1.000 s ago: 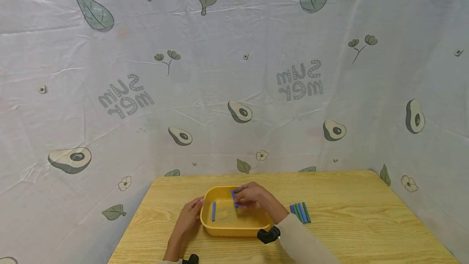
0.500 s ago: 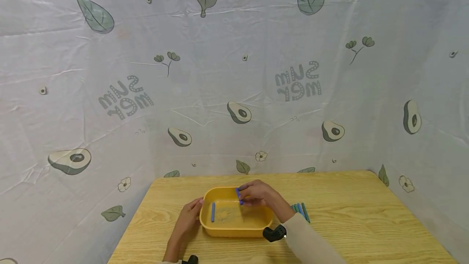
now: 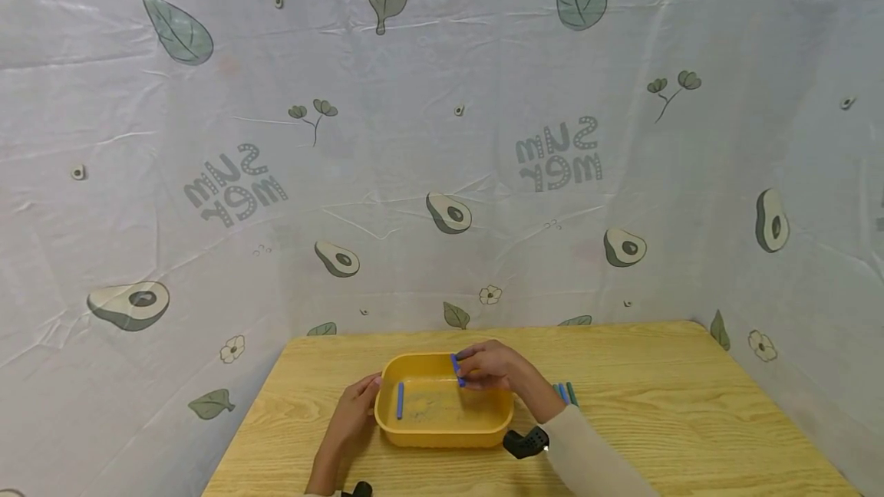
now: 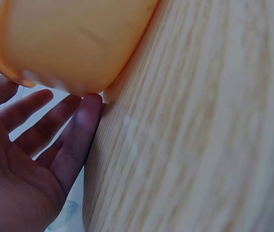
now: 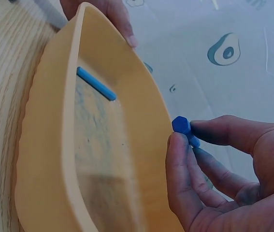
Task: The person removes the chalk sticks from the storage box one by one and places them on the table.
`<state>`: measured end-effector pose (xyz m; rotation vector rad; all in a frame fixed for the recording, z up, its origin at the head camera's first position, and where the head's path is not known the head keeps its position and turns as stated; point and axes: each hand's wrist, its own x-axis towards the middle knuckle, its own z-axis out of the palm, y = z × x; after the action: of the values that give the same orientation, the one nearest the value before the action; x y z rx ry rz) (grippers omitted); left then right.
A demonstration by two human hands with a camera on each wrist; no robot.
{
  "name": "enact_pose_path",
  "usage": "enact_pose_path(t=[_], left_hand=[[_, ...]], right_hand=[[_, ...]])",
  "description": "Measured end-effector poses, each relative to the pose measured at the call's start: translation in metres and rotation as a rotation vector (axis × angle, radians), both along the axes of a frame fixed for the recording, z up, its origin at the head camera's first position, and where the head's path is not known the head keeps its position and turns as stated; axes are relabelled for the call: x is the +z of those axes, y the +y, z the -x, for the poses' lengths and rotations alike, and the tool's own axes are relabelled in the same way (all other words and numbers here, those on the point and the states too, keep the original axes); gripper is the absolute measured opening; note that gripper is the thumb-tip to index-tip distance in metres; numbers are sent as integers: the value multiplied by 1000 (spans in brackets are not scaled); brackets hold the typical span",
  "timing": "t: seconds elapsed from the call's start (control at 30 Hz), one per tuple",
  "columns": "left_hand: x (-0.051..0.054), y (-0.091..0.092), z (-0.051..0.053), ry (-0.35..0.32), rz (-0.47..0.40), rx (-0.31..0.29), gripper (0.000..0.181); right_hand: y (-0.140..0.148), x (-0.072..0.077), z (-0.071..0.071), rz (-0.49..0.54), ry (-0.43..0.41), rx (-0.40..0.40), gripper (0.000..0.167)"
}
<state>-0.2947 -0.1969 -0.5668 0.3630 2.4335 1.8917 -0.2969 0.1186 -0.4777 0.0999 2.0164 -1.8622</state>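
A yellow plastic bin (image 3: 449, 439) stands on the wooden table, with blue smudges on its floor. One blue crayon (image 3: 400, 400) lies in it near the left wall. Over the bin's back right part, my right hand (image 3: 492, 366) pinches another blue crayon (image 5: 181, 124) between thumb and fingertips. Its six-sided end shows in the right wrist view, and the fingertips look stained blue. My left hand (image 3: 354, 411) rests at the bin's left side. In the left wrist view its fairly straight fingers (image 4: 86, 113) touch the outer wall.
To the right of the bin, several blue and green crayons (image 3: 569, 393) lie side by side on the table (image 3: 663, 405), partly hidden by my right forearm. A white curtain (image 3: 387, 175) with leaf and avocado prints hangs behind and at both sides.
My right hand has moved a little to the right over the bin, carrying the blue crayon. The left hand and the bin look unchanged. More of the crayon row is now covered.
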Motion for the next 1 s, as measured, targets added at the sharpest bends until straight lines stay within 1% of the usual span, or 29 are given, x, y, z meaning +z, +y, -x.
enact_pose_path(t=[0.17,0.3,0.4,0.63,0.73,0.9,1.0], left_hand=[[0,-1,-1,2,-1,-1,53],[0,-1,-1,-21,-20,-13,53],[0,-1,0,-26,-24,-12,53],[-1,0,2,-8,3,13,51],[-2,0,3,-2,17,27,50],[-2,0,3,-9,22,37,50],[-1,0,1,-22,12,35,51]], right_hand=[[5,-2,-2,1,2,-2,49],[10,-3,-2,12,-7,9,52],[14,-3,-2,15,-11,10,51],[23,-4,-4,27,-19,6,55],[26,-4,-5,40,-16,18,56],[31,-2,-8,70,-12,46,58],[34,-2,-9,77,-14,42,57]])
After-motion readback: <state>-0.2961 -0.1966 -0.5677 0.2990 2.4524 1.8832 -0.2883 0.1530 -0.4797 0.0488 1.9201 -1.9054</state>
